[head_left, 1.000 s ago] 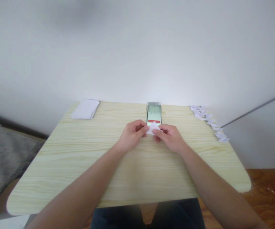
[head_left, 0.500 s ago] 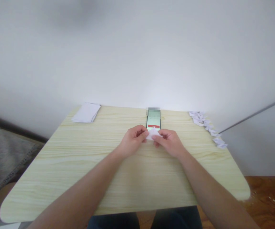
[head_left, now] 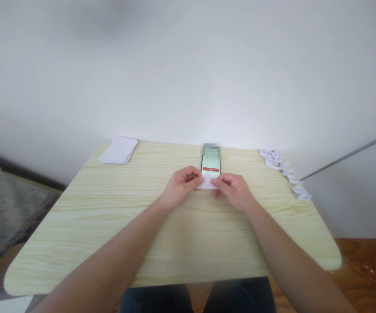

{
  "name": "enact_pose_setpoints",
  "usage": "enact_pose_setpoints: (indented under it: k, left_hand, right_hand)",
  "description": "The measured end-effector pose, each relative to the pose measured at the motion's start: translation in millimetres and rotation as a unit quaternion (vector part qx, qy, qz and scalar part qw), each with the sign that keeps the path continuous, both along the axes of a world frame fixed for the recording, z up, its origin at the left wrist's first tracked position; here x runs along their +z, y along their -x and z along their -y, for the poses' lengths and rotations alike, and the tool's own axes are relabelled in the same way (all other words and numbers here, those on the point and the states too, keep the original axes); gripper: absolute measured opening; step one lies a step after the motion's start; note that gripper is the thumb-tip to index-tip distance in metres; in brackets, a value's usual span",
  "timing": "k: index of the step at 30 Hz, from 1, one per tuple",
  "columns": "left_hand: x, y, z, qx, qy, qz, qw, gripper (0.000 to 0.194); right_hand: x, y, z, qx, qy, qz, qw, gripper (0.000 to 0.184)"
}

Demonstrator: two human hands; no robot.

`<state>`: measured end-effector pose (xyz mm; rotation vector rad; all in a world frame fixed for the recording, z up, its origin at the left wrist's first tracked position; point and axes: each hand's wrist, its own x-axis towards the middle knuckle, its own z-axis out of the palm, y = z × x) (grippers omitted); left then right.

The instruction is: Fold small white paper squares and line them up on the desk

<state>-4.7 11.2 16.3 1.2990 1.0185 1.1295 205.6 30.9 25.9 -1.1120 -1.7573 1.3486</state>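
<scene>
Seemingly unfinished, a small folded white paper (head_left: 207, 182) is pinched by the bare left hand (head_left: 180, 186) and bare right hand (head_left: 235, 190) above the pale wood-grain table (head_left: 204, 243) — angular white paper pieces (head_left: 272, 164) (right edge) look done; flat white sheets (head_left: 119, 150) remain.

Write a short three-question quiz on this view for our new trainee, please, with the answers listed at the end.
1. Multiple choice: what is held between the fingers of the left hand and the right hand?
A. a cup
B. a piece of white paper
C. a pair of scissors

2. True or false: from the person's viewpoint, the phone is to the right of the stack of white sheets.

3. Fill in the missing word: the folded paper pieces lie along the ____ edge of the table, as the person sees it.

Key: 1. B; 2. true; 3. right.
</scene>
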Motion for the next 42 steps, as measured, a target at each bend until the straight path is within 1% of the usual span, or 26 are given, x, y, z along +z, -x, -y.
enact_pose_setpoints:
  k: [3, 8, 12, 14, 19, 24, 28, 31, 34, 37, 42]
  left_hand:
    - [-0.1, -1, 2, -0.011, -0.003, -0.035, 0.999, 0.026]
    - [-0.2, -1, 0, 0.017, -0.013, -0.055, 0.998, 0.024]
    - [0.2, 0, -1, 0.018, -0.015, -0.061, 0.998, 0.024]
    - [0.7, 0, -1, 0.015, -0.015, -0.072, 0.997, 0.025]
    - [2.7, 1, 2, -0.004, -0.015, -0.105, 0.994, 0.028]
    - [3.8, 0, 2, 0.003, -0.02, -0.122, 0.992, 0.027]
    - [2.0, 0, 2, 0.002, -0.007, -0.101, 0.995, 0.027]
    - [0.7, 0, 1, 0.01, 0.007, -0.048, 0.999, 0.024]
    - [1.0, 0, 0, 0.028, -0.001, -0.01, 1.0, 0.024]
    - [1.8, 1, 1, 0.028, -0.019, -0.009, 0.999, 0.027]
    - [2.5, 0, 4, -0.003, -0.026, -0.026, 0.999, 0.038]
  right_hand:
    - [-3.2, 2, 1, 0.02, 0.008, -0.001, 1.0, 0.03]
    - [-9.7, 2, 0, -0.03, 0.006, -0.07, 0.997, 0.019]
    - [-10.2, 1, -1, -0.027, -0.011, -0.059, 0.998, 0.013]
    - [-9.6, 2, 0, -0.022, -0.013, -0.055, 0.998, 0.012]
    - [-8.6, 3, 1, -0.009, 0.014, -0.079, 0.997, 0.012]
    - [-9.4, 4, 2, -0.013, 0.02, -0.077, 0.997, 0.012]
    - [-10.4, 4, 0, -0.022, 0.024, -0.083, 0.996, 0.015]
    - [-10.8, 3, -2, -0.039, 0.019, -0.09, 0.995, 0.017]
    - [-10.6, 2, -4, -0.06, 0.009, -0.098, 0.993, 0.018]
    - [-10.0, 2, -5, -0.079, -0.004, -0.107, 0.991, 0.021]
    - [-8.8, 3, -4, -0.09, -0.02, -0.136, 0.986, 0.027]
